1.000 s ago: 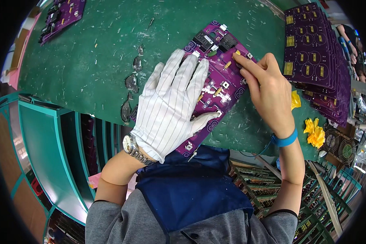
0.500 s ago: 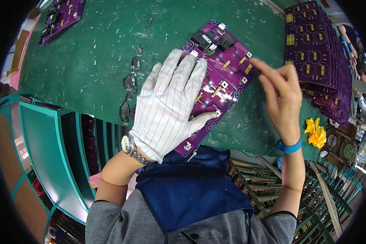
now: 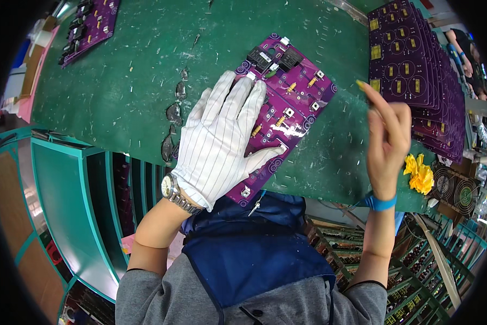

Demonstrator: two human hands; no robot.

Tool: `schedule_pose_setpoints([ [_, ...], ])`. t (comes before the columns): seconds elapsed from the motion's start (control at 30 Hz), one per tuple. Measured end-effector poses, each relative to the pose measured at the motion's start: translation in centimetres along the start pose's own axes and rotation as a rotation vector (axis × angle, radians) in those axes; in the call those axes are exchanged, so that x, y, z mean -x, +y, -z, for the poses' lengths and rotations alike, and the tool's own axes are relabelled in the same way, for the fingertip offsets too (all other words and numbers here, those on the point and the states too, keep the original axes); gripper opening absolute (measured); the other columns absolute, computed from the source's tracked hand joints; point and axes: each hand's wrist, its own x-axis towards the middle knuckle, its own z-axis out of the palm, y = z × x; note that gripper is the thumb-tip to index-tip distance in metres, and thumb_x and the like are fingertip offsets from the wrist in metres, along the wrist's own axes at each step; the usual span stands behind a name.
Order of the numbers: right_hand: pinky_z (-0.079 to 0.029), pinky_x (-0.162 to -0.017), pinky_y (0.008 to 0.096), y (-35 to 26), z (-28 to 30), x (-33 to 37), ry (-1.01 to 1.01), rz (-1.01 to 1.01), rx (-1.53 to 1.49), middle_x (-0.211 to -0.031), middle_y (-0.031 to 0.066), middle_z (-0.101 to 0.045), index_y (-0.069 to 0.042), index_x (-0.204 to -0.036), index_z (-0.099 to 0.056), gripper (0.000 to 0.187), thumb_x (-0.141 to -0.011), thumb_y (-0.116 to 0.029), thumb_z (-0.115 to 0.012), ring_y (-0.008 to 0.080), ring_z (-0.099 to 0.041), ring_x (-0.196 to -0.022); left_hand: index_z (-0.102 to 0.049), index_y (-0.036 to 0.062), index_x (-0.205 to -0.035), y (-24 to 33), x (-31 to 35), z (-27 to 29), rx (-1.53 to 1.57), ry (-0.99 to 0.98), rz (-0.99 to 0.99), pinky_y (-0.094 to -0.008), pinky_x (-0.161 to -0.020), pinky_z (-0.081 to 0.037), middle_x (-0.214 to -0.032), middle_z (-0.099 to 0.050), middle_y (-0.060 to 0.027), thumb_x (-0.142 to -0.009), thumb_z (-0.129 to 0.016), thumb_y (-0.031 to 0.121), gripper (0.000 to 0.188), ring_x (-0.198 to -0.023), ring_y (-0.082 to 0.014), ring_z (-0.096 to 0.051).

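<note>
My left hand [image 3: 216, 135], in a white striped glove, lies flat with fingers spread on a purple circuit board [image 3: 295, 100]. The thumb rests near the board's lower right edge, and the palm hides much of its left side. Black blocks, striped resistors and small white parts stand on the board. My bare right hand [image 3: 387, 135], wearing a blue wrist strap [image 3: 383, 202], is raised to the right of the board, not touching it. A small piece of yellow tape [image 3: 360, 84] is at its index fingertip; the other fingers are curled. Slight blur covers this hand.
At the right leans a stack of purple boards [image 3: 400, 70] with yellow tape patches. Below it sits a crumpled yellow wad [image 3: 419, 174]. Another populated board [image 3: 98, 27] lies at the far left of the scratched green table [image 3: 130, 103]. Racks [image 3: 411, 281] of boards stand below the table edge.
My right hand has moved right, away from the board's edge, with yellow tape now at its fingertip. The yellow patch near that edge is gone. My left hand still presses on the board.
</note>
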Motion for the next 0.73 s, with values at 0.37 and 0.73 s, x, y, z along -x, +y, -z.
schedule_pose_setpoints([
  [0.37,-0.050,-0.073,0.0329,0.4,2.6,7.2,0.030,-0.179,0.218,-0.095,0.0111,-0.053,-0.009,-0.145,-0.070,0.049,-0.098,0.004,-0.068,0.0238,-0.056,-0.082,-0.073,0.0097,-0.111,-3.2,-1.9,3.0,0.002,-0.055,0.191,-0.0437,-0.073,-0.059,-0.101,-0.066,-0.0111,-0.086,-0.084,0.029,0.033,-0.088,-0.0311,-0.071],
  [0.73,-0.055,-0.077,0.0362,-2.0,-2.6,11.2,-0.001,-0.204,0.000,-0.101,0.0116,-0.059,-0.008,-0.135,-0.076,0.043,-0.093,-0.002,-0.076,0.0268,-0.064,-0.090,-0.077,0.0090,-0.114,-18.7,-8.2,11.2,-0.332,0.223,0.383,-0.0445,-0.084,-0.060,-0.107,-0.071,-0.0181,-0.083,-0.081,0.033,0.040,-0.094,-0.0348,-0.074],
])
